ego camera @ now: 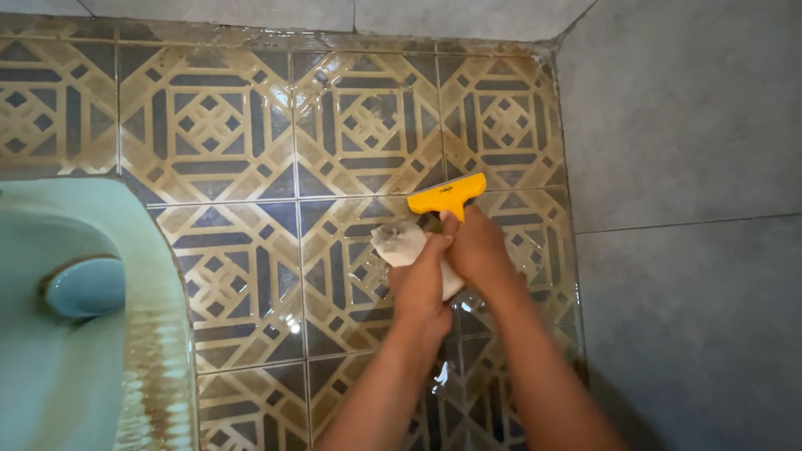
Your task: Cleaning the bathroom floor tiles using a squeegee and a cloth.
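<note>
Down on the wet patterned floor tiles (234, 276), the right hand (478, 248) is clenching a yellow scraper (447, 197) while the left hand (420, 280) is gripping a white wrapped handle (401, 242) just behind it. Slick tile could be letting the blade skid; the scraper head is sticking out beyond the fingertips, near the grey wall (685, 167).

This is a bathroom in a home. A pale green floor toilet (75, 334) sits in the wet brown and blue patterned floor tiles (225, 150), beside a plain grey tiled wall (685, 125).
</note>
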